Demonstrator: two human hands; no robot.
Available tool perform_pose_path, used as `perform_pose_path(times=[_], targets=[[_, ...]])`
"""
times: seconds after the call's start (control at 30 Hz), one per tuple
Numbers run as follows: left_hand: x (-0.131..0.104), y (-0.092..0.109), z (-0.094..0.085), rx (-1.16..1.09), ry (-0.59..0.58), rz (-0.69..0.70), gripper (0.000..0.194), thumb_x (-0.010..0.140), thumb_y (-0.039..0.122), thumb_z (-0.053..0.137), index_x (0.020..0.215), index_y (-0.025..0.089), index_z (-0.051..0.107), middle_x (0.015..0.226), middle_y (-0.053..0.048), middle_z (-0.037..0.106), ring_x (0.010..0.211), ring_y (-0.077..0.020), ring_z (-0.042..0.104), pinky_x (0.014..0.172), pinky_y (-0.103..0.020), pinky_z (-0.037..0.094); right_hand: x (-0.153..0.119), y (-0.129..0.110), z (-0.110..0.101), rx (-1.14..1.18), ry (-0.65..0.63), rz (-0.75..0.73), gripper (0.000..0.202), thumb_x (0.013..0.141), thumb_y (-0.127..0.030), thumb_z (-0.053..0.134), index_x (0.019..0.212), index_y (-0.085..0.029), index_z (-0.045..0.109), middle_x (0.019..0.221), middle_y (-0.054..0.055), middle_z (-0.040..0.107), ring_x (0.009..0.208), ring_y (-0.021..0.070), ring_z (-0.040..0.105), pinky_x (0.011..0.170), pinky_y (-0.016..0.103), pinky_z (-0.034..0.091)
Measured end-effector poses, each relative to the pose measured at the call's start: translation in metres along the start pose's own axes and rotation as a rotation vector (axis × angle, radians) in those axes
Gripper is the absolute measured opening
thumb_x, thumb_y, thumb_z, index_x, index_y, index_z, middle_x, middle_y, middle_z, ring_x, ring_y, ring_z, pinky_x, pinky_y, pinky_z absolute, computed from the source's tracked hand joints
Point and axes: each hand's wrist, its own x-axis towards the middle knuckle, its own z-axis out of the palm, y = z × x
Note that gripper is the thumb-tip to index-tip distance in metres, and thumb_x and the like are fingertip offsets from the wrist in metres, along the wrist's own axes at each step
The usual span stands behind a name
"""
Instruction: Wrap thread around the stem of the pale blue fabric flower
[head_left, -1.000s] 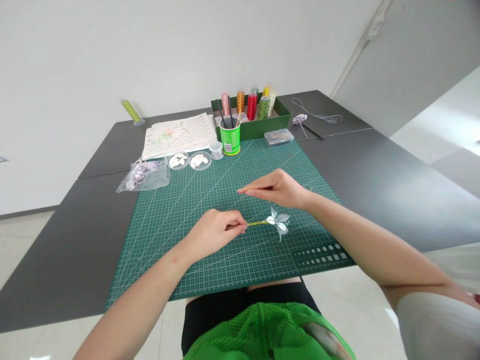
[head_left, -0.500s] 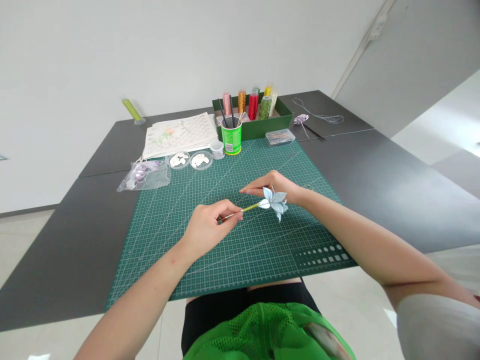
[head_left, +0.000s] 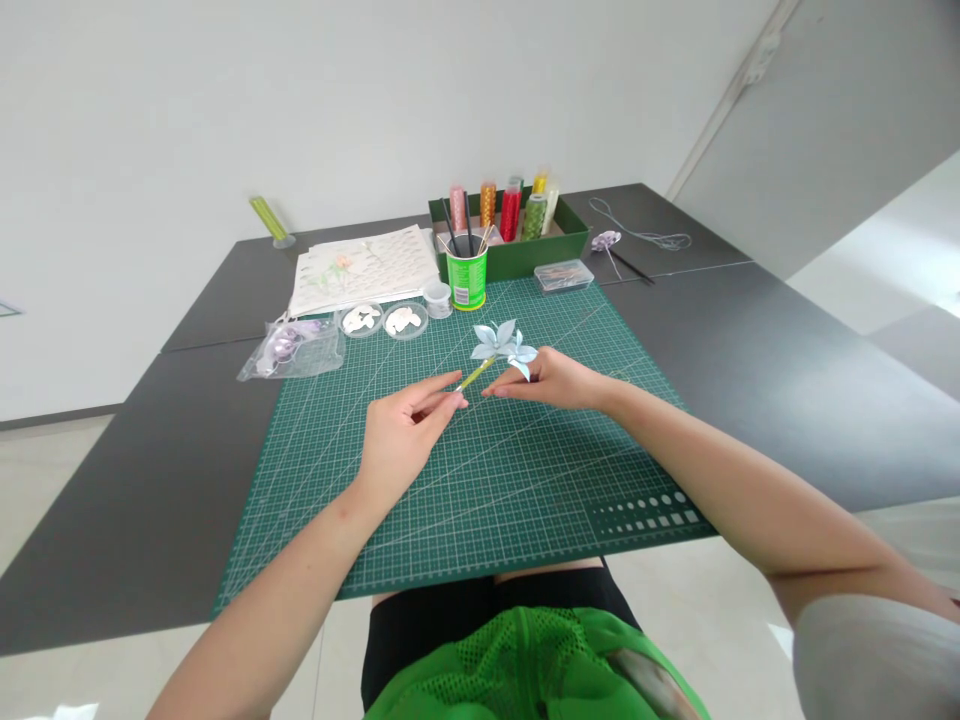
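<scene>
A pale blue artificial flower (head_left: 495,341) with pointed petals and a green-wrapped stem is held tilted above the green cutting mat (head_left: 420,520). My left hand (head_left: 405,420) pinches the lower stem between thumb and fingers, with the blossoms pointing away and to the right. Close by on the right, my right hand (head_left: 547,380) has its thumb and fingertips pressed together beside the stem. Anything fine between those fingertips is too small to make out. Some petals overlap the back of the right hand's fingers.
Behind the mat stand a green cup (head_left: 466,278) of tools and a green box (head_left: 517,263) of thread spools. Two dishes of white pieces (head_left: 405,320), a plastic bag (head_left: 292,348), paper sheets (head_left: 397,265) and a clear case (head_left: 564,276) lie around. A purple flower (head_left: 606,240) rests right.
The flower has swung from pointing right to pointing up and away, its blossoms moving left and farther off. My left hand has shifted slightly left; the right hand stays close to the stem.
</scene>
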Motion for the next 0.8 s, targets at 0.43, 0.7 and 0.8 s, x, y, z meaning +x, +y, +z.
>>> perform_pose_path(times=[0.43,0.7,0.8], targets=[[0.005,-0.002,-0.004,-0.172,0.0,-0.056,0.025,0.086,0.038,0.076,0.105,0.023,0.085,0.083,-0.005,0.082,0.052,-0.0113,0.056,0.05,-0.024,0.052,0.01,0.012,-0.01,0.132,0.606,0.351,0.023,0.097,-0.041,0.057,0.086,-0.021,0.054,0.072,0.0,0.059,0.061,0.0134,0.055,0.065,0.03,0.047],[0.007,-0.003,-0.002,-0.197,-0.02,-0.07,0.028,0.085,0.039,0.075,0.105,0.023,0.084,0.083,-0.006,0.082,0.052,-0.0121,0.057,0.051,-0.025,0.053,0.004,-0.017,0.029,-0.185,0.439,-0.054,0.035,0.103,-0.036,0.045,0.133,-0.022,0.057,0.133,0.014,0.065,0.128,0.0295,0.058,0.111,0.052,0.046],[0.008,-0.005,-0.001,-0.198,-0.021,-0.063,0.027,0.085,0.038,0.074,0.106,0.024,0.084,0.081,-0.005,0.081,0.051,-0.0118,0.056,0.05,-0.025,0.051,-0.001,-0.032,0.046,0.024,0.201,-0.114,0.044,0.11,-0.04,0.032,0.142,-0.02,0.055,0.12,0.011,0.072,0.11,0.0214,0.069,0.1,0.041,0.055]])
